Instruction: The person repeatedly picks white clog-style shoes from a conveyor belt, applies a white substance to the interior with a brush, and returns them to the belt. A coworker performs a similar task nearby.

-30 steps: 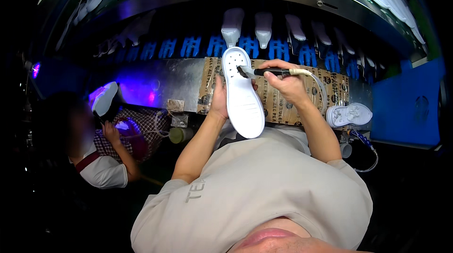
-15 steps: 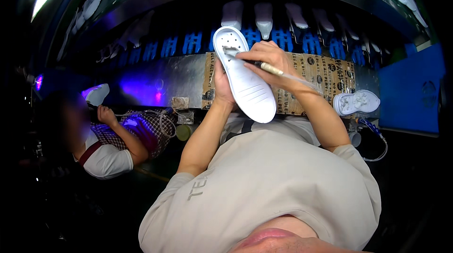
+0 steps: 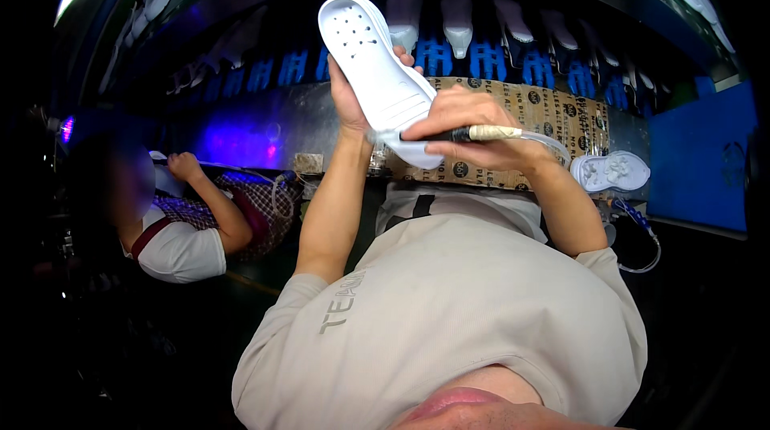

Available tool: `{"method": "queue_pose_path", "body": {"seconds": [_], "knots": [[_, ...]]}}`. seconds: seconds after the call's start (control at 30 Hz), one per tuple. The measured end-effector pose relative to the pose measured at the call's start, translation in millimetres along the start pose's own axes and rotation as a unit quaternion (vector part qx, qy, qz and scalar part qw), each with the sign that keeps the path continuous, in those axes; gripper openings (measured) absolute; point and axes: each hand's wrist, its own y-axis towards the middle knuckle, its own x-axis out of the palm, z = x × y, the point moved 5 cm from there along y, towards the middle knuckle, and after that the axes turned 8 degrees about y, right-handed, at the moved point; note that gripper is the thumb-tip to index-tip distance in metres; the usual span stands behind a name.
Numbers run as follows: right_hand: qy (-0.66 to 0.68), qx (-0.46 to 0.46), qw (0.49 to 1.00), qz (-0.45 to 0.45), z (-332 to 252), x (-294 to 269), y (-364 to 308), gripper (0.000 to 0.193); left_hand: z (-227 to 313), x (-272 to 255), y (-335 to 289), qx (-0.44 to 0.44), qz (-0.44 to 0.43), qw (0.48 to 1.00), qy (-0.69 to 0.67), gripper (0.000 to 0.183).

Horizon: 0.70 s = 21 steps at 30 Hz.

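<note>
A white shoe sole [image 3: 365,69] is held up in front of me, heel end far and toe end near, tilted to the left. My left hand [image 3: 346,99] is closed around its middle from beneath, with fingertips showing past its right edge. Small holes dot the heel part. My right hand [image 3: 477,121] grips a brush [image 3: 453,134] with a black and tape-wrapped handle, fed by a clear tube [image 3: 549,141]. The brush's blurred tip is at the near left edge of the sole, over the toe part.
A second white sole [image 3: 611,172] lies right of the printed cardboard [image 3: 513,105] on the bench. Beyond, shoes [image 3: 458,25] hang above blue racks [image 3: 487,59]. A blue panel [image 3: 698,157] stands right. At left, another person [image 3: 188,245] works at the same bench.
The sole has moved farther away and left. The brush has gone from the holed heel part to the near toe end, and the left hand's fingertips now show on the right edge.
</note>
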Motion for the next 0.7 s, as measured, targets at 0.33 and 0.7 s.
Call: {"method": "queue_pose_path", "body": {"seconds": [0.33, 0.7], "knots": [[0.005, 0.034, 0.998, -0.055, -11.6, -4.8, 2.2, 0.025, 52.8, 43.7, 30.6, -0.031, -0.176, 0.983, 0.035, 0.093], [0.033, 0.019, 0.984, -0.175, -18.2, -3.1, 11.0, 0.024, 55.7, 73.2, 52.7, -0.121, -0.086, 0.848, 0.509, 0.068]]}}
